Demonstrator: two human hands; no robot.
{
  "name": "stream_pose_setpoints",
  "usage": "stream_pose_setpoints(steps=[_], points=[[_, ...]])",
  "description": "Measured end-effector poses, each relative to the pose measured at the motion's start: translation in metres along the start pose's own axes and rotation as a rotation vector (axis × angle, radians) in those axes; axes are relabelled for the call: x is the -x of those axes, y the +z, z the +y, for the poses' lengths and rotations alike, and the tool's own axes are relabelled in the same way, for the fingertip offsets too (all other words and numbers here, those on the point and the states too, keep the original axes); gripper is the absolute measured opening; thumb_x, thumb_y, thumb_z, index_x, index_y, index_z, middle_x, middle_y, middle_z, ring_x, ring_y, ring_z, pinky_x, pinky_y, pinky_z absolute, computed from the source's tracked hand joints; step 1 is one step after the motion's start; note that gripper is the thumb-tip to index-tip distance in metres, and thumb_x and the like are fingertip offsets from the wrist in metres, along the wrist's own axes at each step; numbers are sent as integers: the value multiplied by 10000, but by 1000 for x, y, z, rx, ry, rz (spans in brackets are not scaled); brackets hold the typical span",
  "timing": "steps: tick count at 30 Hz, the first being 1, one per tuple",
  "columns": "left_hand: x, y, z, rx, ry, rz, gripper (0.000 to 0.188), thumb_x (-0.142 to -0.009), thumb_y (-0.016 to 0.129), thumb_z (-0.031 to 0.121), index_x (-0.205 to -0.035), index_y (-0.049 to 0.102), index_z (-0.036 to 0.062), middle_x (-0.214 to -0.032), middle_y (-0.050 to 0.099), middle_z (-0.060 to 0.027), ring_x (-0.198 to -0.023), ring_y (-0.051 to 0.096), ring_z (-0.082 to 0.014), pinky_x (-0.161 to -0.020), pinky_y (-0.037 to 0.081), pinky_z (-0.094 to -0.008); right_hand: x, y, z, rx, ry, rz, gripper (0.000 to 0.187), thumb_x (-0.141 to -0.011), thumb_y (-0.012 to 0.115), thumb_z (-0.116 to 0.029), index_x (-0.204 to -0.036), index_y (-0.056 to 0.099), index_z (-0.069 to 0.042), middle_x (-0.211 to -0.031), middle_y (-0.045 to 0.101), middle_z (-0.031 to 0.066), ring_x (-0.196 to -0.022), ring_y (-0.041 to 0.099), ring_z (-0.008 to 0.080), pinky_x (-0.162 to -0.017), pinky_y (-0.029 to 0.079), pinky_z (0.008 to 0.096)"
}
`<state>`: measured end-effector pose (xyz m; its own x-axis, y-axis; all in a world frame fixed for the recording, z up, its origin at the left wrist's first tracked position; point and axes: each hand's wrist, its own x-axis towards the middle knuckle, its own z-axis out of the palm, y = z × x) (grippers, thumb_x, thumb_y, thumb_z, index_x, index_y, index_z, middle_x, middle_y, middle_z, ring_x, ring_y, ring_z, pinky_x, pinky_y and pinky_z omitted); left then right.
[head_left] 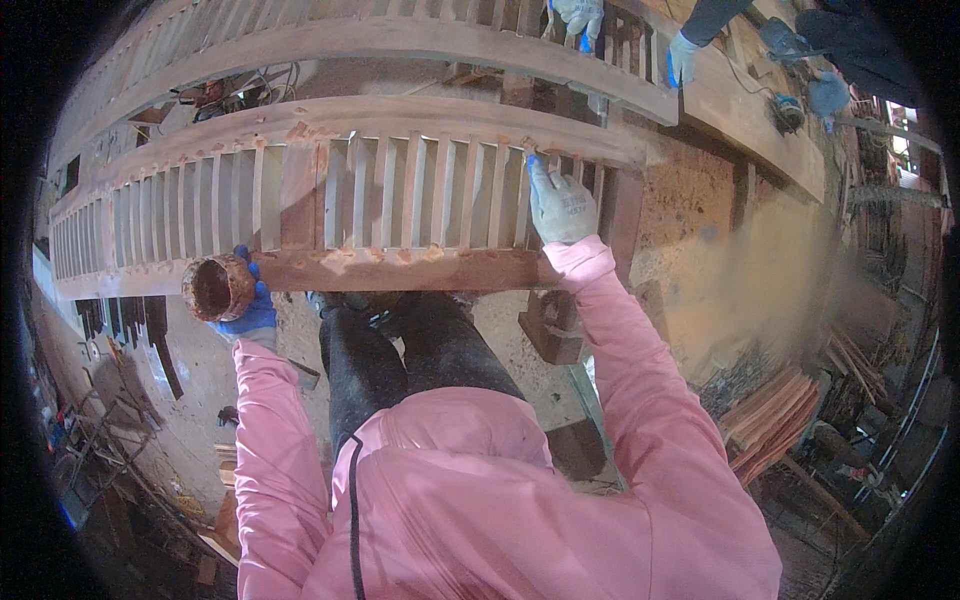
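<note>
My left hand (245, 310), in a grey glove with blue palm and fingers, is closed round a round brown-crusted pot (217, 287) with a dark, hollow inside. It holds the pot at the near edge of a slatted wooden frame (410, 270). My right hand (566, 205), gloved the same way, reaches over the frame's right part. Its fingers are drawn together, with the blue fingertips at the far rail beside a slat's end. Whatever they may hold is too small to make out. Reddish-brown smears mark the rails near the slat ends.
A second slatted frame (400, 40) lies beyond. Across it, another person's gloved hands (578, 14) work, and a further gloved hand (682, 60) rests by a wooden board (740, 110). Stacked planks (770, 420) lie at lower right. A wooden block (552, 325) stands below the near frame.
</note>
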<state>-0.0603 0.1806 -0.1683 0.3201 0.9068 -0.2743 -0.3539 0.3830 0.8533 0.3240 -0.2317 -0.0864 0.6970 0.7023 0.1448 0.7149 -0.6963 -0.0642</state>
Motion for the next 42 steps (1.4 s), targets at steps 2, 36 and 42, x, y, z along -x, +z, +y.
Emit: stream_pose_setpoints(steps=[2, 36, 42], points=[[0, 1, -1, 20, -24, 26, 642, -1090, 323, 538, -1564, 295, 106, -1526, 421, -200, -1401, 442, -355, -1214, 356, -521, 1, -4, 0, -22, -14, 4, 437, -958, 616, -223, -1394, 625, -208, -955, 731, 156, -776, 698, 366, -693, 568, 494], [-4, -17, -8, 3, -40, -132, 709, -1038, 439, 536, -1579, 339, 90, -1593, 378, -276, -1302, 565, -430, -953, 591, -561, -10, -10, 13, -65, 38, -65, 407, -988, 606, -238, -1394, 641, -238, -1124, 733, 132, -975, 707, 351, -829, 573, 463], [-11, -62, -1, 291, -252, -357, 742, -1031, 442, 565, -1608, 295, 122, -1626, 336, -264, -1307, 569, -420, -965, 579, -589, -20, -19, -7, -244, 79, -8, 426, -981, 607, -209, -1406, 628, -241, -1092, 735, 137, -939, 704, 374, -803, 573, 470]])
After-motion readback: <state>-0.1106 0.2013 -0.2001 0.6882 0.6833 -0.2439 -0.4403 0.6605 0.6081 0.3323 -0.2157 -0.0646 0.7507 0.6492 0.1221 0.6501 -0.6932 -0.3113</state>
